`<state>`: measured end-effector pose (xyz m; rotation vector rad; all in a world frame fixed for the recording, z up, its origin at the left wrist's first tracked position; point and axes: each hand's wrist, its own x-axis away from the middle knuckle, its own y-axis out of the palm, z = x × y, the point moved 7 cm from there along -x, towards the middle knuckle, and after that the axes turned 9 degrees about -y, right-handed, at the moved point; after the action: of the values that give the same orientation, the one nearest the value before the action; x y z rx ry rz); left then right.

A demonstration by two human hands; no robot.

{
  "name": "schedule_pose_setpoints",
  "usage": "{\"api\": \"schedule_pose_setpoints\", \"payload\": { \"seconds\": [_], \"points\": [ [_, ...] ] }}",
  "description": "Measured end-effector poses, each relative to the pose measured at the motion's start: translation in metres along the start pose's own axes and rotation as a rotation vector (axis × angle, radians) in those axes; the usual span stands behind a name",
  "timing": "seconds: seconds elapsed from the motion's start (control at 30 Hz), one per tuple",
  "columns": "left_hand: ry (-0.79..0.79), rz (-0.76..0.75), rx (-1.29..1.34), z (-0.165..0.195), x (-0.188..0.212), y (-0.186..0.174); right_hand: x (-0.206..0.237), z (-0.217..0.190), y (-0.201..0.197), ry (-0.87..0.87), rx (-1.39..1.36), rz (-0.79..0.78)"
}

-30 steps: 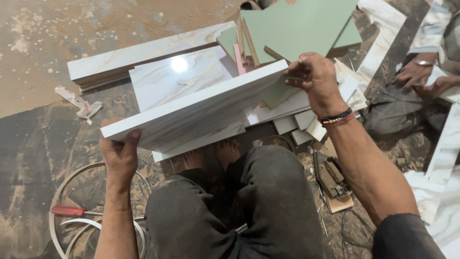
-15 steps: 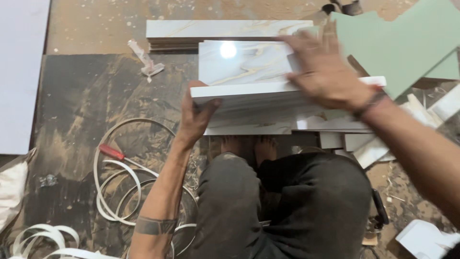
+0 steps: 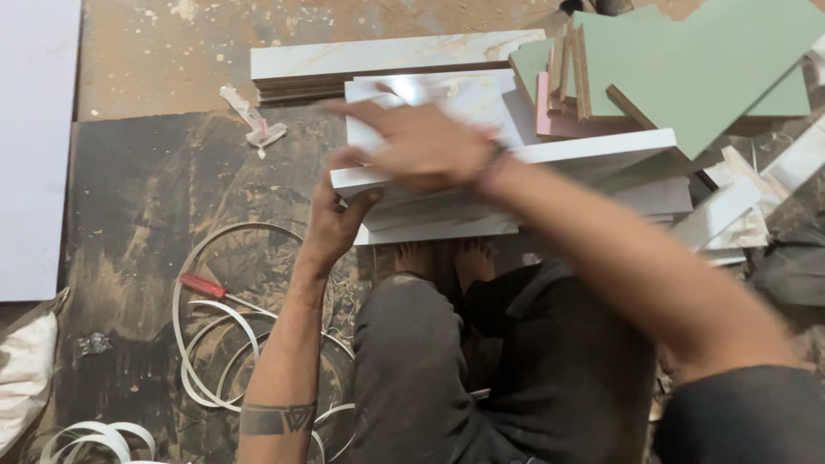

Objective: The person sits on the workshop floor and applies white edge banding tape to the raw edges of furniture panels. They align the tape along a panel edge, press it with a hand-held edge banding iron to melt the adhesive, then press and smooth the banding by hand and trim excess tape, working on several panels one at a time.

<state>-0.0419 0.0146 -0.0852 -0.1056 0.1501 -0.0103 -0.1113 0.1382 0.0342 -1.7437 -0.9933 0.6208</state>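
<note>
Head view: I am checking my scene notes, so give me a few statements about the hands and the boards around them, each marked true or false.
1. The left hand grips the left end of a white board. True.
2. The right hand rests on the floor beside the coils. False: it is held over the top of the white board, blurred.
3. A red-handled tool lies by the coiled white edge strip. True.
4. The green panels lie at the lower left. False: they sit at the upper right.
5. The white board stands on end against a wall. False: it lies roughly flat over the stacked boards.
</note>
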Motion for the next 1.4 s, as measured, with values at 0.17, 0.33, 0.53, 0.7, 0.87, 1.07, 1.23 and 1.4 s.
{"api": "schedule_pose_setpoints", "payload": {
  "seconds": [0.17, 0.33, 0.53, 0.7, 0.87, 1.07, 1.23, 1.4],
  "points": [
    [0.093, 0.045, -0.001, 0.029, 0.002, 0.004, 0.175, 0.145, -0.064, 0.191, 0.312, 0.11],
    [-0.045, 0.024, -0.068, 0.015, 0.002, 0.008, 0.311, 0.239, -0.036, 0.638, -0.019, 0.656],
    [-0.262, 0.016, -0.287, -0.006, 0.008, 0.012, 0.36, 0.196, 0.109, 0.488, -0.578, 0.809],
    [-0.206, -0.094, -0.298, 0.035, 0.007, 0.043, 0.38, 0.113, 0.097, 0.727, -0.377, 0.793],
    [0.03, -0.387, -0.8, 0.113, -0.002, 0.118, 0.386, 0.018, -0.003, 0.256, 0.426, 0.878],
    [0.253, -0.647, -1.07, 0.134, -0.016, 0.241, 0.387, 0.047, 0.014, 0.342, 0.2, 0.748],
    [0.157, -0.725, -0.983, 0.112, -0.018, 0.268, 0.503, 0.034, -0.018, 0.241, 0.077, 1.061],
    [0.032, -0.75, -0.935, 0.084, -0.022, 0.255, 0.672, -0.012, -0.048, 0.707, 0.127, 0.898]
  ]
}}
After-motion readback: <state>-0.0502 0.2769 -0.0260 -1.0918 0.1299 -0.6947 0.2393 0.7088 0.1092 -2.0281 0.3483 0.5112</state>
